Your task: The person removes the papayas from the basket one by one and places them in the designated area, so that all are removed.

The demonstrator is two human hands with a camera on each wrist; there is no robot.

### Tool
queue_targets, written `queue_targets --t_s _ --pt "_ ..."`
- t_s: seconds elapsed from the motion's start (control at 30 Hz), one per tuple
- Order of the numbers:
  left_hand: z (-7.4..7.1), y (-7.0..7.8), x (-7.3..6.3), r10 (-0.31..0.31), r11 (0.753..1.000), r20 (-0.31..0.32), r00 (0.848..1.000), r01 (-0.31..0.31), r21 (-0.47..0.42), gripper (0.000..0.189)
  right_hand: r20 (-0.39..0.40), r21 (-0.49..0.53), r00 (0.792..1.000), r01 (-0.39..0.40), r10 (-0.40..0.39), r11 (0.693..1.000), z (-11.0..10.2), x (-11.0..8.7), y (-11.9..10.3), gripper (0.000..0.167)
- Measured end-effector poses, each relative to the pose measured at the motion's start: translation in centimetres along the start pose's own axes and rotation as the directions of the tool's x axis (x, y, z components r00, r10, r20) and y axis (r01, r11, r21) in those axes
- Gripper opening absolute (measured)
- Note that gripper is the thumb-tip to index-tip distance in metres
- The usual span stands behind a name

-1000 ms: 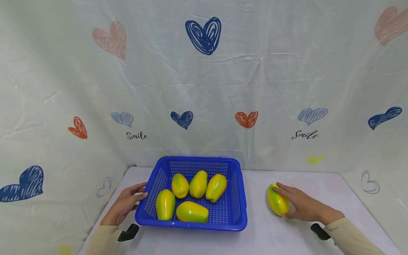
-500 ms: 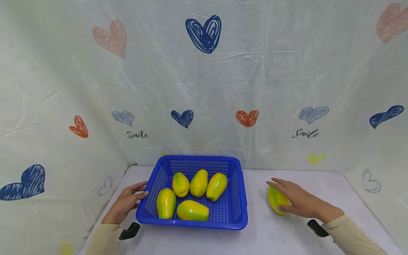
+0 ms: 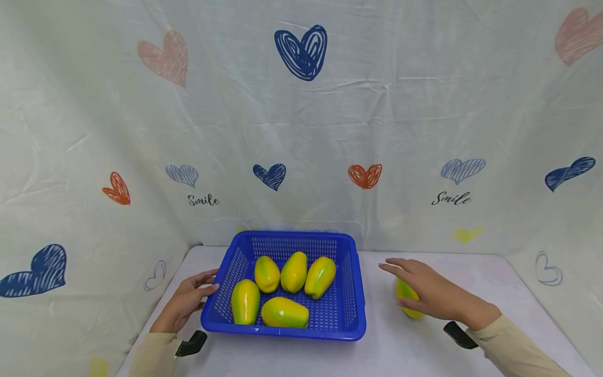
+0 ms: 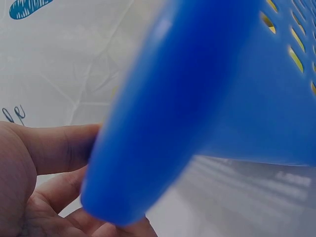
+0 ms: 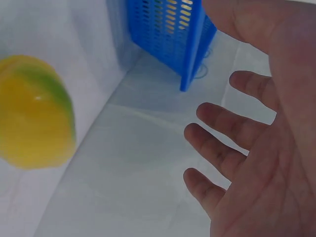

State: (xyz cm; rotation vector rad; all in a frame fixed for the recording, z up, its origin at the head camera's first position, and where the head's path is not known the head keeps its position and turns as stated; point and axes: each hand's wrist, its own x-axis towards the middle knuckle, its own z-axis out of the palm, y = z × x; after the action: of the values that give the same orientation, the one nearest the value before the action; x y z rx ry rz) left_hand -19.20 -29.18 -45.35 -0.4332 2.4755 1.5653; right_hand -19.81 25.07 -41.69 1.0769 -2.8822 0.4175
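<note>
A blue plastic basket (image 3: 282,335) holds several yellow-green papayas, among them a papaya (image 3: 284,312) lying on its side. My left hand (image 3: 185,301) grips the basket's left rim; in the left wrist view the thumb lies against the rim (image 4: 148,113) and the other fingers reach beneath it. Right of the basket, one more papaya (image 3: 409,298) rests on the table, partly hidden behind my right hand (image 3: 440,290). That hand hovers over it with fingers spread and holds nothing. In the right wrist view a gap shows between the palm and this papaya (image 5: 37,113).
The white table (image 3: 377,356) carries the basket left of centre. A pale curtain (image 3: 311,120) printed with hearts hangs right behind the table and along its sides. A dark strap piece sits at each wrist.
My right hand has let go of the lone papaya and lifted off it toward the left, fingers straightening. That papaya stays on the table. The left hand and basket have not moved.
</note>
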Motion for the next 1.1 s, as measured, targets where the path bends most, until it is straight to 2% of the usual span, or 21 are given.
queue_targets --t_s 0.3,0.53,0.77,1.1 --pt "0.0 0.0 0.0 -0.011 1.000 0.000 1.000 0.011 -0.014 0.057 -0.030 -0.022 0.997 0.071 -0.071 0.997 -0.9 1.9 -1.7 0.072" --pt "0.0 0.0 0.0 -0.025 1.000 0.004 1.000 0.025 -0.018 0.056 -0.012 -0.030 0.992 0.124 -0.125 0.992 -1.2 3.5 -2.7 0.074" --pt "0.1 0.0 -0.1 -0.021 1.000 0.002 1.000 0.021 -0.016 0.056 -0.013 -0.023 0.978 0.210 -0.210 0.978 -1.1 5.1 -3.6 0.073" --pt "0.1 0.1 -0.2 -0.006 1.000 -0.009 1.000 0.006 -0.005 0.056 0.043 -0.011 0.974 0.222 -0.221 0.975 -0.7 7.3 -4.8 0.069"
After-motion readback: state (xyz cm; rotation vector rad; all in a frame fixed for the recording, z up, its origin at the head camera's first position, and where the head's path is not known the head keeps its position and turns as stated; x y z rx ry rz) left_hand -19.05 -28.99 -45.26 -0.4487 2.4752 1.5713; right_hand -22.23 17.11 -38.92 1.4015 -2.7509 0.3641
